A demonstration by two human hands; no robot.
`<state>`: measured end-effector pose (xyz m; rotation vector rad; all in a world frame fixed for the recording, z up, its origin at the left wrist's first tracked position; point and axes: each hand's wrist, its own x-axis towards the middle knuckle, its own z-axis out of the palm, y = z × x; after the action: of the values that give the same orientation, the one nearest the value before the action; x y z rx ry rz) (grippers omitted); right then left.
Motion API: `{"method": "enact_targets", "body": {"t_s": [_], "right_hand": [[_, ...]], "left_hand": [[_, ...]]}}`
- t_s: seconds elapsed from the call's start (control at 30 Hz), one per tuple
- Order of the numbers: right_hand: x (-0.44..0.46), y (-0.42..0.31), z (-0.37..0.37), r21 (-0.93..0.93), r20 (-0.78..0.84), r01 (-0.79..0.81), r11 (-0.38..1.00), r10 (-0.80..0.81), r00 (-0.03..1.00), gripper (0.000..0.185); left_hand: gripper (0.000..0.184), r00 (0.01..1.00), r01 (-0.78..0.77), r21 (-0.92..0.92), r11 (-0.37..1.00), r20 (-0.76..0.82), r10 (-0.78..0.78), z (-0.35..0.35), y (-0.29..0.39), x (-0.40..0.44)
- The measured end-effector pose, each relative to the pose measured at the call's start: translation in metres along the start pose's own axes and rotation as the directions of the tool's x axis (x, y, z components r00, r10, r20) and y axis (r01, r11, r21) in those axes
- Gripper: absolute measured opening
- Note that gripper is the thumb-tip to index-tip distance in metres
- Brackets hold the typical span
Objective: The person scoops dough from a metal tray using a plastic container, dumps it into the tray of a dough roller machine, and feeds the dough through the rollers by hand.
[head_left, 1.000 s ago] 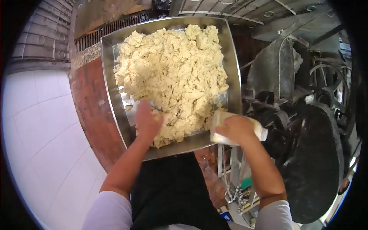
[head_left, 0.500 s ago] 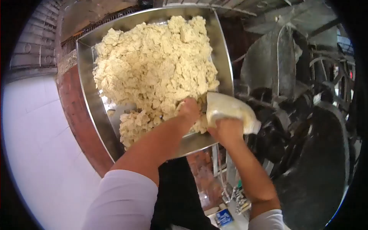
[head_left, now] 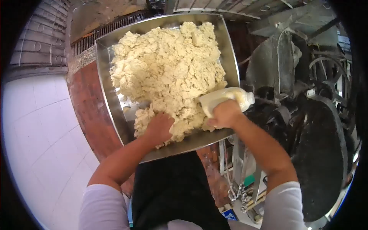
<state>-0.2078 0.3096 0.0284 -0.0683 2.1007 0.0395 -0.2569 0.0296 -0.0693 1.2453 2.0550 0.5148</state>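
- The big heap of crumbly yellow dough (head_left: 172, 73) is in the upper middle of the frame.
- It sits in a shiny metal tray (head_left: 109, 100).
- The left hand (head_left: 159, 128) touches the dough, below the middle; I cannot tell if its fingers hold any.
- The right hand (head_left: 225, 114), right of the middle, is wrapped tight around a pale plastic jug (head_left: 230, 93).
- The jug's neck points right.
- White tiles (head_left: 42, 126) fill the left side.

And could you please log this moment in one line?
left hand: on crumbly mass | right hand: holding plastic jug | mass: in metal tray
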Motion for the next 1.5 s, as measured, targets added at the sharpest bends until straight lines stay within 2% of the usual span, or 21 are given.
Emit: {"method": "enact_targets", "body": {"t_s": [0.13,0.17,0.23,0.33,0.37,0.43,0.53,0.63,0.73,0.83,0.93,1.0,1.1,1.2,1.27,1.3,1.33,1.37,1.4,1.47,1.5], "right_hand": [[0.022,0.020,-0.007,0.053,0.019,-0.016,0.998,0.015,1.000,0.060],[0.024,0.017,-0.008,0.067,0.017,-0.012,0.998,0.010,1.000,0.061],[0.024,0.009,-0.002,0.116,0.004,-0.002,0.993,0.002,1.000,0.062],[0.010,-0.016,0.018,0.176,-0.008,0.029,0.984,-0.028,1.000,0.062],[0.003,-0.027,0.020,0.183,0.007,0.038,0.982,-0.040,0.999,0.062],[-0.004,-0.036,0.020,0.175,0.002,0.081,0.981,-0.083,0.997,0.062],[-0.006,-0.042,0.025,0.134,-0.012,0.173,0.976,-0.173,0.985,0.061],[0.018,-0.039,0.015,0.094,-0.058,0.184,0.978,-0.179,0.982,0.061],[0.031,-0.026,0.025,0.164,-0.030,0.173,0.971,-0.170,0.985,0.059],[0.036,-0.019,0.040,0.147,-0.103,0.148,0.978,-0.134,0.986,0.058],[0.042,-0.011,0.045,0.162,-0.138,0.210,0.964,-0.189,0.972,0.059],[0.043,-0.009,0.049,0.177,-0.141,0.208,0.962,-0.184,0.973,0.059],[0.045,-0.004,0.046,0.187,-0.138,0.174,0.967,-0.149,0.979,0.060],[0.041,-0.011,0.043,0.233,-0.091,0.094,0.968,-0.075,0.993,0.060],[0.035,-0.021,0.044,0.258,-0.074,0.046,0.965,-0.028,0.997,0.061],[0.032,-0.024,0.044,0.248,-0.071,0.036,0.968,-0.019,0.997,0.061],[0.027,-0.027,0.046,0.237,-0.060,0.028,0.971,-0.015,0.998,0.062],[0.022,-0.030,0.048,0.275,-0.063,0.028,0.961,-0.011,0.998,0.061],[0.019,-0.034,0.048,0.311,-0.070,0.029,0.950,-0.008,0.998,0.061],[0.020,-0.045,0.052,0.417,-0.105,0.055,0.907,-0.012,0.994,0.060],[0.026,-0.054,0.056,0.482,-0.135,0.078,0.872,-0.014,0.991,0.060]], "left_hand": [[0.046,0.991,0.103,-0.137,0.985,-0.069,-0.113,-0.009,-0.010,-0.058],[0.046,0.962,0.267,-0.209,0.941,-0.005,-0.274,-0.010,-0.010,-0.071],[0.044,0.830,0.557,-0.311,0.770,0.162,-0.534,-0.010,-0.009,-0.093],[0.055,0.693,0.713,-0.619,0.329,0.551,-0.466,0.043,-0.019,-0.126],[0.057,0.648,0.697,-0.710,0.101,0.563,-0.514,0.054,-0.015,-0.126],[0.062,0.541,0.524,-0.783,-0.335,0.609,-0.580,0.068,-0.006,-0.115],[0.069,0.569,0.317,-0.859,-0.403,0.512,-0.644,0.078,-0.013,-0.095],[0.070,0.627,0.208,-0.817,-0.537,0.533,-0.568,0.074,-0.006,-0.064],[0.072,0.637,0.154,-0.816,-0.557,0.513,-0.576,0.085,-0.006,-0.046],[0.072,0.552,0.277,-0.829,-0.486,0.551,-0.626,0.091,0.006,-0.015],[0.075,0.596,0.368,-0.915,-0.168,0.371,-0.713,0.087,0.024,0.033],[0.072,0.643,0.370,-0.905,-0.209,0.412,-0.645,0.084,0.035,0.071],[0.061,0.563,0.359,-0.827,-0.432,0.561,-0.607,0.064,0.067,0.116],[0.058,0.725,0.202,-0.733,-0.649,0.558,-0.404,0.090,0.061,0.099],[0.049,0.706,0.235,-0.904,-0.357,0.411,-0.576,0.062,0.063,0.068],[0.046,0.686,0.254,-0.966,-0.047,0.214,-0.695,0.056,0.049,0.047],[0.044,0.668,0.282,-0.924,0.258,-0.005,-0.744,0.054,0.027,0.020],[0.039,0.501,0.164,-0.796,0.583,-0.442,-0.744,0.073,-0.009,0.001],[0.040,0.416,0.278,-0.773,0.571,-0.438,-0.796,0.039,-0.033,-0.024],[0.043,0.396,0.565,-0.630,0.533,-0.360,-0.845,0.017,-0.094,-0.048],[0.043,0.404,0.492,-0.807,0.327,-0.121,-0.907,0.018,-0.098,-0.045]]}}
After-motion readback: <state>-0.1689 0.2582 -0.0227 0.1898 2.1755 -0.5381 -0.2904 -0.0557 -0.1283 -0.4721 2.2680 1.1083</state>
